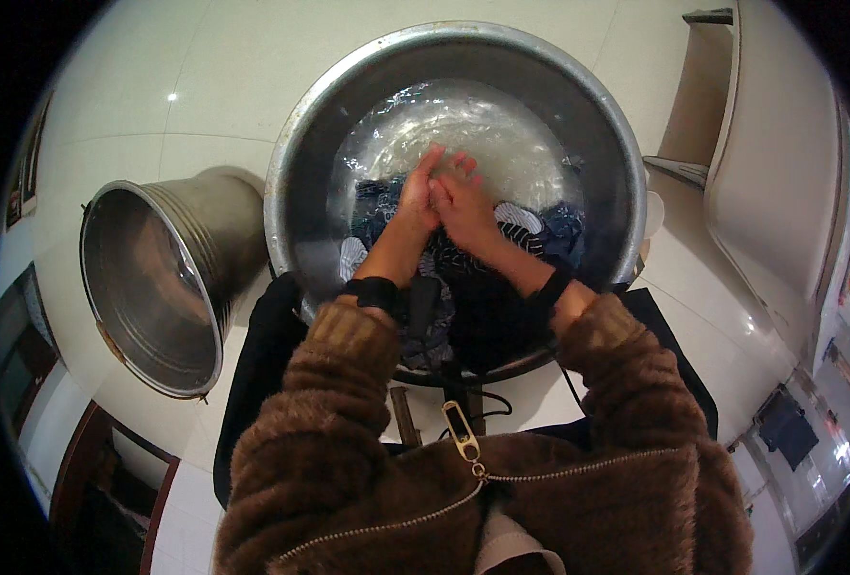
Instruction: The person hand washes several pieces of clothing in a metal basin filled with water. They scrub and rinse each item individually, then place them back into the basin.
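Note:
A large round metal basin (455,30) stands before me, with water (518,154) and wet clothes inside. My left hand (416,192) and my right hand (462,210) meet above the water near the basin's middle, palms turned towards each other and touching. Their fingers are extended and partly blurred, and no object shows between them. Under my wrists lies dark clothing (482,305), some of it soaked. A black piece with white stripes (520,237) and a white striped piece (517,215) show beside my right wrist. Another pale striped piece (353,257) rests left of my left forearm.
To the left, a ribbed metal bucket (205,215) lies on its side, its mouth facing me. A beige piece of furniture (777,172) stands at the right on the pale tiled floor (209,65). A dark wooden stool part (404,417) shows below the basin.

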The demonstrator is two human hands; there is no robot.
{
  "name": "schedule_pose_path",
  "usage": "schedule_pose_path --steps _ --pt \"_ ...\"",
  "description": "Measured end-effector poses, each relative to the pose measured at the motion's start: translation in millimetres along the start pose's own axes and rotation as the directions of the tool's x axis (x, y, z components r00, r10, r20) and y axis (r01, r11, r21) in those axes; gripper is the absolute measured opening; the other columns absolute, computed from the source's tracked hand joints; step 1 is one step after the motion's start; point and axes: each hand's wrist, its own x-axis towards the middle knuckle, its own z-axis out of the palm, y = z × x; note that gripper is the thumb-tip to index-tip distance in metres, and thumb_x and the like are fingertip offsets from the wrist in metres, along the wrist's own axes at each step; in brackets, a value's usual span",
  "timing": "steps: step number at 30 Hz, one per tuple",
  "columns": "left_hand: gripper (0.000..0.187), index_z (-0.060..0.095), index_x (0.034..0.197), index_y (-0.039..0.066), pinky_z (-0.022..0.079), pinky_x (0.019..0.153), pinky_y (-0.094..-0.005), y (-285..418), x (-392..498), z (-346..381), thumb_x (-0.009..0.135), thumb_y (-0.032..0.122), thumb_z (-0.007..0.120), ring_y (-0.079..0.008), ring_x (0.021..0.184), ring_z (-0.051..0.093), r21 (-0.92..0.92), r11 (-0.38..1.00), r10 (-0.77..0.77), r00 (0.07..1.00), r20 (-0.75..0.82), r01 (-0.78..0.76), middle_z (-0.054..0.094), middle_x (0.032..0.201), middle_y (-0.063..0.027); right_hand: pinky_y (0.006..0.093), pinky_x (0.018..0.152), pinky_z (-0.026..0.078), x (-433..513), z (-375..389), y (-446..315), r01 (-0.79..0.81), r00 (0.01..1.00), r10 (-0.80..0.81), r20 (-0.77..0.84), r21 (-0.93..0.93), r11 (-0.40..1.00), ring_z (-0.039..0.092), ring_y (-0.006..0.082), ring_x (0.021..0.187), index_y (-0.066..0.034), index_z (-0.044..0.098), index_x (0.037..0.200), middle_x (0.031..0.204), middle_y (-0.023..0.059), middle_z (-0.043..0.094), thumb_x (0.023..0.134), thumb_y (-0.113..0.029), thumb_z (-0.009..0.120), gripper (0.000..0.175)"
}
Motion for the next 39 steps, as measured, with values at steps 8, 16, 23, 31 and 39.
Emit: schedule_pose_path --steps 8,16,23,31,39 --pt "0.037 0.051 0.117 0.006 0.043 0.092 -0.038 -37.9 -21.3 37.8 0.094 0.034 0.04 -0.0223 0.102 0.054 0.153 0.985 0.089 0.995 -0.036 -0.083 0.054 0.116 -0.01 0.0469 0.063 0.044 37.6 -35.9 -20.5 0.037 0.879 -0.177 -0.442 -0.308 0.951 0.057 0.0387 0.069 -0.0045 0.059 0.064 0.074 0.0181 0.06 0.088 -0.035 0.047 0.041" --pt "0.037 0.046 0.124 0.004 0.04 0.097 -0.0364 -17.6 -18.7 48.0 0.094 0.026 0.043 -0.0206 0.109 0.052 0.031 0.995 0.093 0.988 0.121 -0.097 0.053 0.12 -0.0099 0.0439 0.064 0.041 14.0 -33.6 -40.1 -0.056 0.978 0.044 -0.206 -0.056 0.997 0.055 0.0347 0.065 -0.0058 0.059 0.064 0.064 0.0146 0.059 0.086 -0.037 0.051 0.039" --pt "0.033 0.05 0.12 0.01 0.042 0.091 -0.0343 -46.3 -30.1 60.8 0.095 0.028 0.04 -0.0189 0.102 0.053 0.102 0.978 0.176 0.983 0.051 -0.181 0.055 0.115 -0.0059 0.04 0.082 0.04 53.6 -42.8 2.3 0.096 0.842 -0.157 -0.516 -0.143 0.985 0.051 0.0341 0.091 -0.0045 0.057 0.08 0.095 0.0148 0.06 0.084 -0.023 0.051 0.02" --pt "0.066 0.024 0.14 0.006 0.025 0.107 -0.0375 -19.0 -47.4 84.4 0.093 0.053 0.027 -0.0247 0.133 0.025 0.081 0.908 0.384 0.895 0.228 -0.411 0.023 0.145 -0.0123 0.0377 0.106 0.022 -11.4 -39.5 -64.6 0.292 0.943 -0.251 -0.217 0.187 0.938 0.04 0.026 0.123 0.0017 0.051 0.118 0.128 0.0164 0.047 0.093 -0.017 0.036 0.035" --pt "0.039 0.048 0.121 0.005 0.04 0.096 -0.035 -46.8 -153.1 155.5 0.096 0.034 0.038 -0.0208 0.109 0.051 0.176 0.955 0.173 0.932 0.318 -0.237 0.053 0.118 -0.0094 0.0344 0.106 0.023 -31.7 -126.6 -115.9 0.276 0.92 -0.187 -0.344 0.23 0.933 0.036 0.0254 0.126 0.0025 0.047 0.125 0.133 0.0143 0.044 0.095 -0.022 0.033 0.04"
